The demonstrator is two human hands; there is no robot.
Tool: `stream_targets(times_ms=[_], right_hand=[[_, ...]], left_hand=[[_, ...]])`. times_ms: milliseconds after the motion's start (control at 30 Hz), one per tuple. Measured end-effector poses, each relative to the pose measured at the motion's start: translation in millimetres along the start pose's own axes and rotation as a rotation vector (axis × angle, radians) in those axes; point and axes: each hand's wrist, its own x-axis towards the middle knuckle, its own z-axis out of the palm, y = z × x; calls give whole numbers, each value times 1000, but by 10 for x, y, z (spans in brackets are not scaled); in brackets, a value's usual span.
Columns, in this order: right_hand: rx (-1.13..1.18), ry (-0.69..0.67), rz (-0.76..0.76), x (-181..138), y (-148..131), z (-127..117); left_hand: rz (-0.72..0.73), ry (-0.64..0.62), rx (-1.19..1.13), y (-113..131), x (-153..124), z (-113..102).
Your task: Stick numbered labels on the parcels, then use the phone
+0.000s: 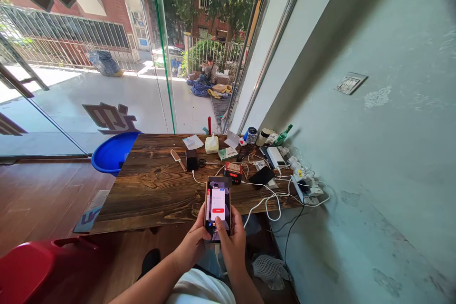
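Head view: both hands' fingers, left hand [192,246] and right hand [232,243], grasp the phone [217,208]; blue basin's [113,152] contents hidden.

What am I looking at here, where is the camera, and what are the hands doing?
The single picture comes from a camera worn on a person's head, looking forward and down. No machine is involved: two bare hands hold a phone upright over the near edge of a wooden table. The left hand grips its side; the right hand grips the other side, thumb on the lit screen. A white cable hangs from the phone's bottom. On the table lie a knife, scissors, a tissue pack, a power strip and tangled white leads. A blue tub sits beyond the table's left end.
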Motion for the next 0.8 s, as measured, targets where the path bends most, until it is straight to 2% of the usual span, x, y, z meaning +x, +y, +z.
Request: stream_targets(times_ms=[167, 267, 333, 467, 533, 633, 800], right_hand=[[37, 48, 48, 34, 56, -9], [40, 11, 57, 62, 67, -38], [-26, -33, -34, 76, 49, -76], [-435, -151, -456, 88, -8, -205], [-618, -213, -607, 93, -18, -266], [-699, -243, -671, 106, -10, -305], [-472, -188, -579, 165, -97, -242]], left_hand=[[-15, -14, -11, -28, 6, -29], [-34, -10, -15, -23, 6, -37], [-32, -11, -33, -14, 3, -46], [-36, -30, -86, -15, 3, -97], [-33, -45, -105, -33, 15, -135], [-10, -56, -137, -69, 40, -177], [-8, -64, -150, -98, 41, -168]])
